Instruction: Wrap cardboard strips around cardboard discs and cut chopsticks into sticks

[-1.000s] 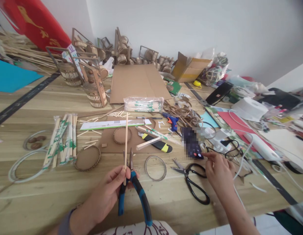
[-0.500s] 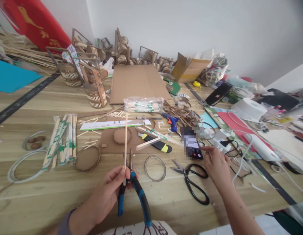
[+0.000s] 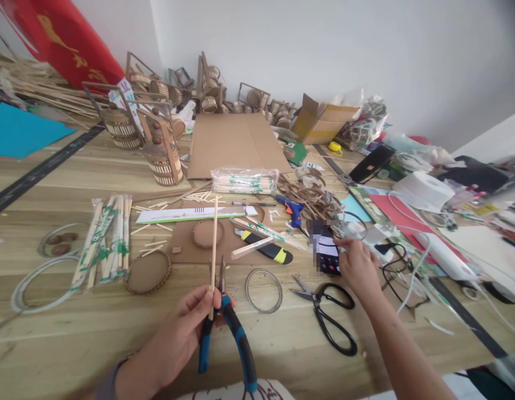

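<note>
My left hand (image 3: 194,314) is closed on a wooden chopstick (image 3: 215,239) and a pair of pliers (image 3: 239,330) with blue and black handles. The chopstick points up and away, pinched by thumb and finger, while the pliers' jaws and loose handles stick out beside it. My right hand (image 3: 359,266) reaches to a phone (image 3: 327,256) with a lit screen, partly blurred out. Its index finger is stretched over the screen's right edge and the other fingers are bent; it holds nothing. Black-handled scissors (image 3: 326,308) lie partly open just below the phone.
A wire coil (image 3: 263,291), a utility knife (image 3: 265,246), wrapped chopsticks (image 3: 109,239) and a braided ring (image 3: 148,272) lie around the hands. Farther back are a blue glue gun (image 3: 294,210), cardboard (image 3: 238,144) and small lidded baskets (image 3: 162,161). White cables (image 3: 418,272) run along the right.
My right hand has moved slightly left and up, its index finger now farther over the phone screen. The left hand keeps its hold on the chopstick and pliers.
</note>
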### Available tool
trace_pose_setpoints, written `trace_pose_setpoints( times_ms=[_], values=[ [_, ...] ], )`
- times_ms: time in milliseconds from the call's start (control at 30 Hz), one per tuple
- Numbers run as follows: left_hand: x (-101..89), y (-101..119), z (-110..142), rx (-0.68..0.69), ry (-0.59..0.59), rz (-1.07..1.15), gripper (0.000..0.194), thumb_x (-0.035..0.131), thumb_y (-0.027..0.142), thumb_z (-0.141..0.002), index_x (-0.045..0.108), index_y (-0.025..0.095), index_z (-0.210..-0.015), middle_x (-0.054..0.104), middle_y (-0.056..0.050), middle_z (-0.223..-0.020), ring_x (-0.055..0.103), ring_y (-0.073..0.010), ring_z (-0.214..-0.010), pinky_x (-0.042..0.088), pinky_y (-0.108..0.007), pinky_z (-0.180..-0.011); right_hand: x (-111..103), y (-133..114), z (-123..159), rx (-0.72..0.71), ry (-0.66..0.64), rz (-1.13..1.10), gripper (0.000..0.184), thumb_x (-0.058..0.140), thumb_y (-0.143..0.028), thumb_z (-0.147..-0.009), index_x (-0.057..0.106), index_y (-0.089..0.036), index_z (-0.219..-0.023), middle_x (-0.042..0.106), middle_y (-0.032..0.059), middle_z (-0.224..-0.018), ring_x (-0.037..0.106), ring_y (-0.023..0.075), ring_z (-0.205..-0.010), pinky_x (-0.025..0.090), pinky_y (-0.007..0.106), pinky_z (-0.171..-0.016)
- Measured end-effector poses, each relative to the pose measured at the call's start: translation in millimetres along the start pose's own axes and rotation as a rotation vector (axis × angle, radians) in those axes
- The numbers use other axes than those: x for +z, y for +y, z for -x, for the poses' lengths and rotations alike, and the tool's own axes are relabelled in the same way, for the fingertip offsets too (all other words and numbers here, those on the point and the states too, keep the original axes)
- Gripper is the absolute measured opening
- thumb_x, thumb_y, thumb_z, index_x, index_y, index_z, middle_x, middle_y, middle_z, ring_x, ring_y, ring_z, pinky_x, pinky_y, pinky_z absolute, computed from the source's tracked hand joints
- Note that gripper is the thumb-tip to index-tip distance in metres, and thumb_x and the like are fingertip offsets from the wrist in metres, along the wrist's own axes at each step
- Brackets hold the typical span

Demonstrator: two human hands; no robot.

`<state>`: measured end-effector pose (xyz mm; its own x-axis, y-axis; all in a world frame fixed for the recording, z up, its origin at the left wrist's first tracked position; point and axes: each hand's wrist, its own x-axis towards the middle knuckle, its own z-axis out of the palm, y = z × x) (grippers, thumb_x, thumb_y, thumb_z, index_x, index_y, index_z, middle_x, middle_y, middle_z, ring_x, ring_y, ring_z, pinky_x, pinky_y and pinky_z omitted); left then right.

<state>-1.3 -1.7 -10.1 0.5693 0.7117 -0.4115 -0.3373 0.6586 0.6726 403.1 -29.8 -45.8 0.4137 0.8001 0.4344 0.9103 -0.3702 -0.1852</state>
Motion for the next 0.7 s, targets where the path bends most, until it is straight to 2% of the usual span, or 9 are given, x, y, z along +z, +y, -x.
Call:
trace_pose_setpoints(
  times_ms=[200,433,700],
  values=[
    [0.7,0,1,-0.009,-0.003,0.007,0.037,0.083,0.051,-0.068,0.064,0.019,-0.067,0.068,-0.001,-0.076,0.059,-0.0165,-0.075,0.046,-0.026,-0.076,2,-2,-1,0.005,-0.007,-0.011,0.024,0.038,-0.016,-0.079,0.056,-0.02,-0.095,0.072,0.0118,-0.094,0.061,0.0308,-0.095,0.034,0.049,-0.095],
    [1.8,0,0,-0.007,-0.002,-0.008,0.038,0.083,0.05,-0.069,0.062,0.019,-0.066,0.069,-0.003,-0.08,0.057,-0.0169,-0.074,0.044,-0.027,-0.074,-13,-5,-1,0.027,0.038,-0.041,0.027,0.038,-0.021,-0.08,0.055,-0.02,-0.101,0.072,0.0121,-0.1,0.06,0.0311,-0.102,0.035,0.048,-0.095],
    [2.3,2,2,-0.012,0.002,-0.013,0.04,0.083,0.053,-0.068,0.062,0.019,-0.066,0.066,0.0,-0.073,0.057,-0.0161,-0.074,0.043,-0.026,-0.074,-24,-17,5,0.052,0.045,-0.042,0.029,0.038,-0.021,-0.079,0.055,-0.02,-0.102,0.071,0.011,-0.096,0.06,0.0314,-0.1,0.034,0.05,-0.095]
  ],
)
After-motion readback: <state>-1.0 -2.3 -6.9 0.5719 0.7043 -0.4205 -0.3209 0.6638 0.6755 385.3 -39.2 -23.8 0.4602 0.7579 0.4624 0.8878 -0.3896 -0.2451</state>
